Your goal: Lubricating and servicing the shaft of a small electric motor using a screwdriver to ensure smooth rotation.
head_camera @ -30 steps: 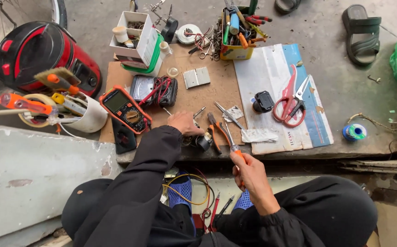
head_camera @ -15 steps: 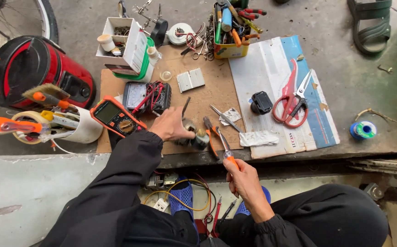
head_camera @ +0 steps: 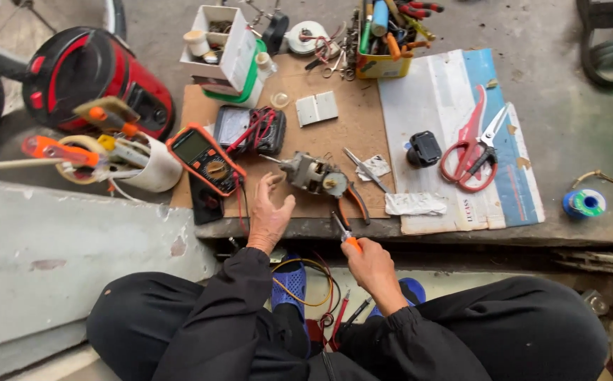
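A small grey electric motor lies on the brown board. My left hand hovers just left of it, fingers apart, holding nothing. My right hand is lower, at the board's front edge, closed on an orange-handled screwdriver whose tip points up toward the motor. Orange-handled pliers lie beside the motor. An orange multimeter sits left of my left hand.
A dark meter with red leads, red scissors, a black block, a yellow tool box, a white parts box, a red appliance, a white cup of tools and a solder spool surround the board.
My left hand has let go of the motor and drawn back to its left, opening. The right hand with the screwdriver has dropped slightly toward me.
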